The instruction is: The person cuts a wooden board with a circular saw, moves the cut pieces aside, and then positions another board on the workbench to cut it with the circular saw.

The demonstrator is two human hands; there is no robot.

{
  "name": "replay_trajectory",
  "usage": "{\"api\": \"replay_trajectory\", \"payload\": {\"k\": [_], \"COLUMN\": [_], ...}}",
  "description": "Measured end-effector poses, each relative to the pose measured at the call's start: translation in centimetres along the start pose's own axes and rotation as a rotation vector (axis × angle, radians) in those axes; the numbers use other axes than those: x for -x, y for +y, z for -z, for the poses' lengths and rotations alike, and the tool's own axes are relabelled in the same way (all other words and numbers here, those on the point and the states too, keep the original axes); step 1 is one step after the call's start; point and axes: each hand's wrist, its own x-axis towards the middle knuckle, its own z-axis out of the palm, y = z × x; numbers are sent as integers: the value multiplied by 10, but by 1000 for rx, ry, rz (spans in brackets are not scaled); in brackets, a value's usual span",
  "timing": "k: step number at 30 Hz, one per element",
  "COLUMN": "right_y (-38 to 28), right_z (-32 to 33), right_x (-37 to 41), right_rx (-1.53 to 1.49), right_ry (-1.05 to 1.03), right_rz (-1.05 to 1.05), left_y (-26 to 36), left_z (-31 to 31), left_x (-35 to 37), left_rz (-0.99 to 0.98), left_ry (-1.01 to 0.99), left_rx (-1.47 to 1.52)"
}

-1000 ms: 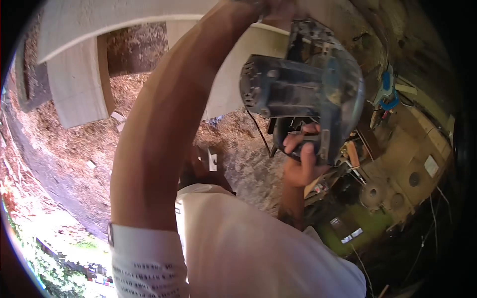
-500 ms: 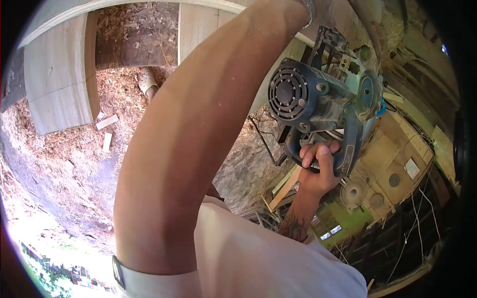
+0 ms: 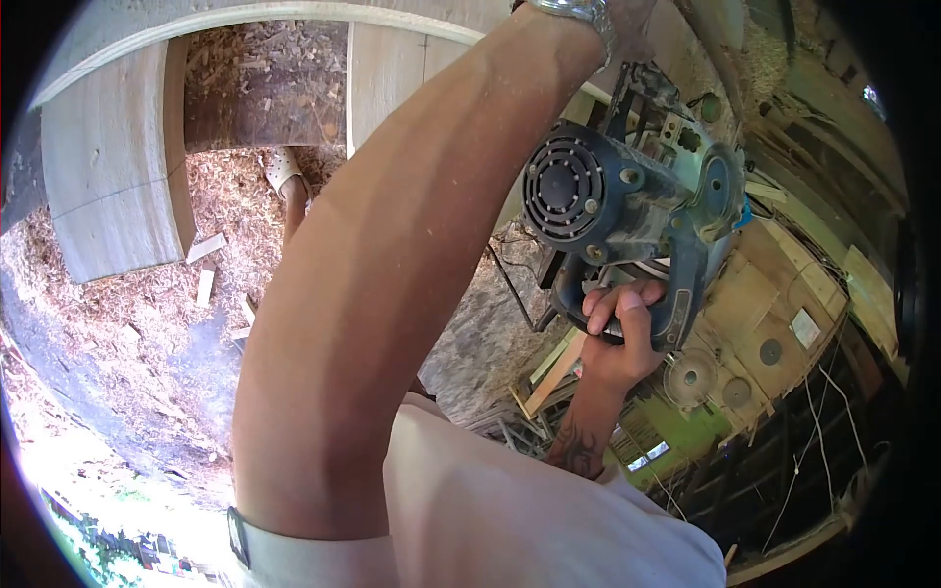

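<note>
My right hand (image 3: 623, 328), with a tattooed forearm, is wrapped round the rear handle of a dusty blue circular power saw (image 3: 642, 201). The saw's round vented motor housing faces me. My left arm crosses the view from lower left to the top, with a metal watch (image 3: 578, 10) on its wrist. Just past the watch, part of my left hand (image 3: 632, 27) shows at the top edge, beyond the saw's front end, near pale wood. Its fingers are hidden.
A thick wooden piece (image 3: 113, 171) with a pencil line stands at left. Another board (image 3: 387, 78) is at upper centre. A foot in a light clog (image 3: 282, 171) stands among wood shavings. Saw blades (image 3: 691, 379) hang on a plywood panel (image 3: 750, 304) at right.
The saw and my right hand have shifted slightly left in view. The boards and the foot at left appear a little lower, and more of the watch shows.
</note>
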Motion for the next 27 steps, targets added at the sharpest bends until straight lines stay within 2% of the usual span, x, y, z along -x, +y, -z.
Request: {"api": "replay_trajectory", "payload": {"k": [15, 18, 24, 27], "right_y": [-4, -5, -7, -7], "right_z": [-3, -6, -3, -3], "right_x": [-9, -13, -20, -24], "right_rx": [-16, -9, -26, -29], "right_ry": [-36, -43, -66, -81], "right_rz": [-8, 5, -8, -2], "left_y": [-5, -6, -5, -6], "left_z": [9, 19, 15, 16], "left_x": [-19, -19, -23, -31], "left_rz": [11, 35, 47, 74], "left_ry": [-69, -149, -104, -175], "left_rx": [-6, 95, 94, 102]}}
